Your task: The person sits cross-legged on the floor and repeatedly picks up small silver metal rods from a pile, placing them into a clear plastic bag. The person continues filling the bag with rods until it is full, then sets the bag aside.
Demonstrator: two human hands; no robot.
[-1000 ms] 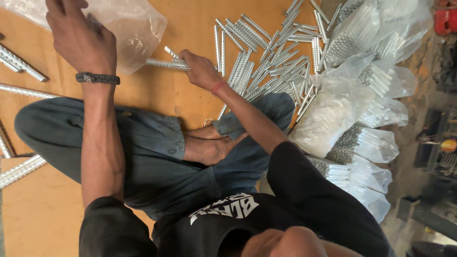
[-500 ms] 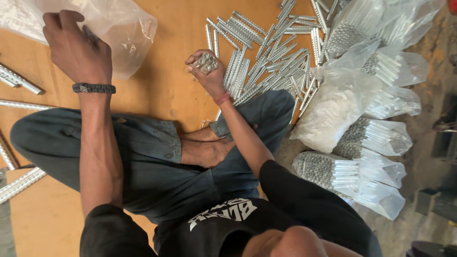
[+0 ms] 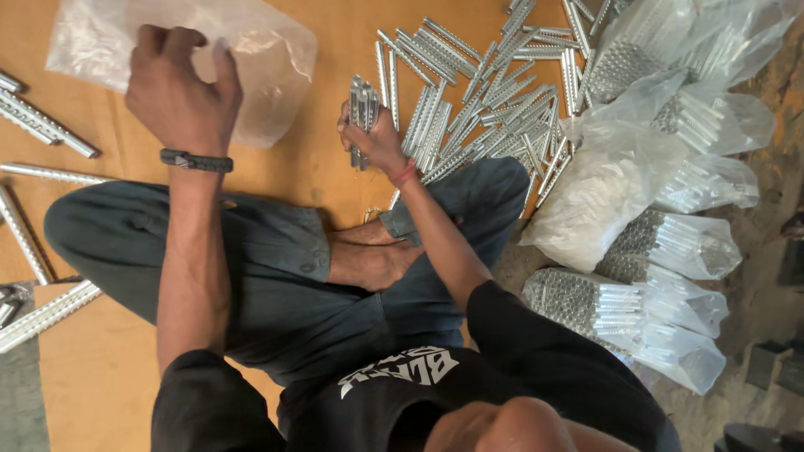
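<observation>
At the far left, a few long silver metal strips with little holes (image 3: 38, 125) lie loose on the orange wooden board (image 3: 318, 180). Next to them is the left hand (image 3: 180, 92), with a black band (image 3: 197, 161) on its wrist. This hand lies on top of a big, clear, crinkly plastic bag (image 3: 268, 59), which sits flat on the board. Its fingers are bent down onto the bag. I cannot tell if they pinch the plastic or just press on it.

Below the hands, the person sits with legs crossed in blue-grey jeans (image 3: 251, 259).

In the middle, the right hand (image 3: 377, 142) is closed tight around a small bunch of short silver metal strips (image 3: 362, 105). The bunch stands almost upright in the fist, just above the board and near the knee.

Just right of that hand, a big pile of the same silver strips (image 3: 494, 100) lies spread on the board.

At the far right, many clear plastic bags stuffed with silver strips (image 3: 662, 243) lie heaped together on the grey ground.
</observation>
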